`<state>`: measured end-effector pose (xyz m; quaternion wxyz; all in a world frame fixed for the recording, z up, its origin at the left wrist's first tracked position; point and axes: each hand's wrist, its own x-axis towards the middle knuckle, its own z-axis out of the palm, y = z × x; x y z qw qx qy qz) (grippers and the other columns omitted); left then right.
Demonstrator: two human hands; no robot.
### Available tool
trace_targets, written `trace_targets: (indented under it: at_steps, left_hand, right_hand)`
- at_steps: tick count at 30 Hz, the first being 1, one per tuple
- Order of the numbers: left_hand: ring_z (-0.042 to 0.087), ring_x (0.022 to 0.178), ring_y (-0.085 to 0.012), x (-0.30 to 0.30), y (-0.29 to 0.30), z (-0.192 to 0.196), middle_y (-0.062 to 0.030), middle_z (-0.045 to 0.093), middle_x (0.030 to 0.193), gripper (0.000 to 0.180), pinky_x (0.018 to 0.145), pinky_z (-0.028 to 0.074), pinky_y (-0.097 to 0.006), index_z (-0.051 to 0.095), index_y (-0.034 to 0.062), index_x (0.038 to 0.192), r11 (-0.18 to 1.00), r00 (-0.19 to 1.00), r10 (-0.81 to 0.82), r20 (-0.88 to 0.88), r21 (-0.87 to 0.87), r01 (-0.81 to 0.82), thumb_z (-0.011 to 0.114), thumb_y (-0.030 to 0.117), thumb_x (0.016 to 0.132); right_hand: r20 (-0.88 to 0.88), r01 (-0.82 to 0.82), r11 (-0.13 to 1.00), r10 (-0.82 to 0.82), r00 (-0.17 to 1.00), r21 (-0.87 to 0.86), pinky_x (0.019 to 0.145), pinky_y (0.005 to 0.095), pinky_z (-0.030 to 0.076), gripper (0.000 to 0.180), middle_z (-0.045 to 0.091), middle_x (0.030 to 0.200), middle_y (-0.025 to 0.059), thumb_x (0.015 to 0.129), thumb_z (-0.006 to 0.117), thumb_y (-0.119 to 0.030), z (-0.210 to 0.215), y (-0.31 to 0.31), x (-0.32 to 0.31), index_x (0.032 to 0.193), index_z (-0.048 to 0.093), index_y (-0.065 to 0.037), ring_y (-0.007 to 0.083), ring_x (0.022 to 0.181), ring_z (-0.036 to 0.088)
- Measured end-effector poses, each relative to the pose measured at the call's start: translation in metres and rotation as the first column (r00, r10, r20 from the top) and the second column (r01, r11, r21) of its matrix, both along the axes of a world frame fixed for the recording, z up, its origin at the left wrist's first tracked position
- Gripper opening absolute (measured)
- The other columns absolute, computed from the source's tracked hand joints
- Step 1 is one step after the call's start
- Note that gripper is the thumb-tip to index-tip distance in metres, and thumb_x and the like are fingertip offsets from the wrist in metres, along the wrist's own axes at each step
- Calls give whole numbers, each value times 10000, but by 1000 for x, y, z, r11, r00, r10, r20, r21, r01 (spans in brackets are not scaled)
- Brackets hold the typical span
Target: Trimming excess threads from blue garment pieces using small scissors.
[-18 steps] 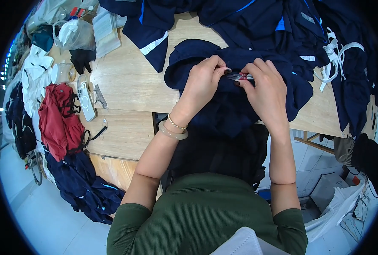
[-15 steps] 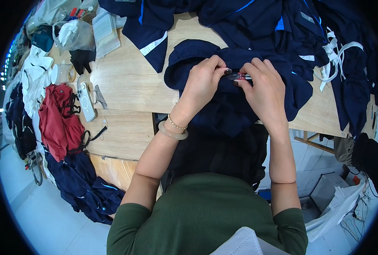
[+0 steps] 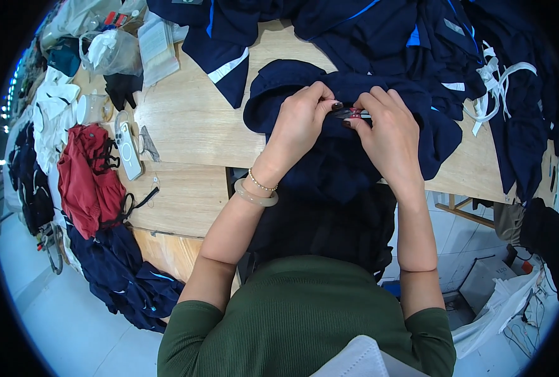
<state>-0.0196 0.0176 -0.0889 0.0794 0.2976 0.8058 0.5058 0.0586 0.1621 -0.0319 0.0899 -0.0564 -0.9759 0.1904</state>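
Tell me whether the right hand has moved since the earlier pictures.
No. The right hand sits at the same spot on the navy garment, level with the table's near edge as before, pinching the small red-handled tool.

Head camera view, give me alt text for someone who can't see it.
Seen from above, a person's left hand and right hand pinch a navy garment on a wooden table, the right hand holding a small red-handled tool. More navy clothes are piled behind; a red garment and a phone lie left.

Head camera looks straight down, close over the wooden table (image 3: 191, 125).
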Motion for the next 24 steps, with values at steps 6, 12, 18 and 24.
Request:
trace_targets:
  at_steps: [6,12,18,24]
  left_hand:
    - [533,557,-129,0,0,0,-89,625,717,71,533,435,-243,593,-16,902,1000,1000,0,2,4,0,594,55,906]
    - [579,669,-291,1,1,5,-151,588,733,87,614,464,-337,568,-23,855,1000,998,4,62,10,-5,618,47,867]
    - [595,602,-186,-2,-2,-2,-104,652,752,90,592,468,-272,579,-26,899,1000,991,24,-131,-16,-26,594,62,910]
    - [619,632,-234,-2,-2,3,-133,664,758,94,581,471,-288,572,-22,879,997,998,53,27,50,-54,595,65,907]
  right_hand:
    - [10,17,1000,-17,1000,-23,693,339,464,198,565,807,61,678,766,-84,2,2,1,806,626,-26,234,790,556]
    - [0,2,999,-2,1000,-50,687,343,467,199,568,800,58,676,768,-78,-1,0,-1,801,624,-21,241,781,554]
    - [-30,-10,998,8,1000,-60,677,340,461,197,557,791,58,676,761,-76,-2,2,1,785,605,-26,238,768,544]
    - [-3,66,989,-67,998,-134,687,345,433,203,552,799,60,699,741,-90,0,9,6,828,601,-17,249,774,526]
